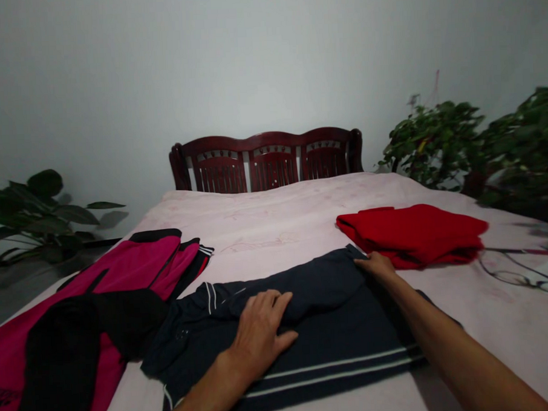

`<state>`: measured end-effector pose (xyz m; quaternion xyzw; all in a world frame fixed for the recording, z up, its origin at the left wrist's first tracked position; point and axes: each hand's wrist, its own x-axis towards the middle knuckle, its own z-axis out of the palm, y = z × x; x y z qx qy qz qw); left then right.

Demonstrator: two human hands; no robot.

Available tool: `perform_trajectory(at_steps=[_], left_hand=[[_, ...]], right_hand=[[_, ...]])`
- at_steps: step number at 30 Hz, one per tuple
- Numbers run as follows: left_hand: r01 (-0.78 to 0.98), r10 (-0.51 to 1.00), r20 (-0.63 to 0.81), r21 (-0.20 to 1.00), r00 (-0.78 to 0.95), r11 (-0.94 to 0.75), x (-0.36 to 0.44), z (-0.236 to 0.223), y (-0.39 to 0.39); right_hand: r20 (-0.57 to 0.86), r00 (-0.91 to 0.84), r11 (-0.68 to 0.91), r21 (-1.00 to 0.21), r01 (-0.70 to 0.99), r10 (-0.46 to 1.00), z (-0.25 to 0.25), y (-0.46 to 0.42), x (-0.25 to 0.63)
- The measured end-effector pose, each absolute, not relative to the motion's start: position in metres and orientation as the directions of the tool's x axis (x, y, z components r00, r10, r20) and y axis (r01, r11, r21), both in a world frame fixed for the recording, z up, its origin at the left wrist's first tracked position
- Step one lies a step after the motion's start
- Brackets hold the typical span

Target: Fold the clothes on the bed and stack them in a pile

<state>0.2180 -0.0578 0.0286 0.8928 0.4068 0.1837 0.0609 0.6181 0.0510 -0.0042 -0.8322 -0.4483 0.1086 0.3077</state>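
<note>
Left hand (259, 333) flat on navy track top (335, 354), fingers spread, gripping nothing. Right hand (376, 266) at its folded edge, fingers curled over; pinch unclear. Top lies on bed (274, 217), near red sweater (414, 236).

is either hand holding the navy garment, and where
The left hand rests flat on the fold of the navy garment, holding nothing. The right hand is at its upper edge; whether it grips cannot be told.
</note>
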Motion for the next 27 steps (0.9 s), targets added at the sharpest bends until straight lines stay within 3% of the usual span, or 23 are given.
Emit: perform_trajectory(at_steps=[5, 13, 16, 19, 22, 27], left_hand=[[0.691, 0.713, 0.137, 0.174, 0.688, -0.701, 0.229, 0.007, -0.063], [0.794, 0.879, 0.101, 0.391, 0.466, -0.466, 0.187, 0.014, -0.060], [0.868, 0.932, 0.192, 0.343, 0.308, -0.358, 0.161, 0.017, -0.055], [0.916, 0.965, 0.153, 0.313, 0.211, -0.250, 0.143, 0.011, -0.045], [0.915, 0.964, 0.045, 0.308, 0.261, -0.262, 0.137, 0.003, -0.034], [0.911, 0.928, 0.074, 0.179, 0.365, -0.372, 0.129, 0.000, -0.026]], right_hand=[[0.071, 0.577, -0.455, -0.542, 0.707, 0.813, -0.001, 0.051, 0.617], [-0.040, 0.532, -0.507, -0.372, 0.778, 0.846, 0.015, 0.037, 0.623], [0.144, 0.468, -0.454, -0.123, 0.882, 0.872, 0.030, 0.029, 0.607], [0.340, 0.186, -0.206, 0.020, 0.978, 0.922, 0.036, 0.028, 0.579], [0.322, 0.019, -0.023, 0.009, 1.000, 0.947, 0.024, 0.032, 0.558], [0.147, 0.248, -0.240, -0.069, 0.968, 0.958, -0.012, 0.029, 0.569]])
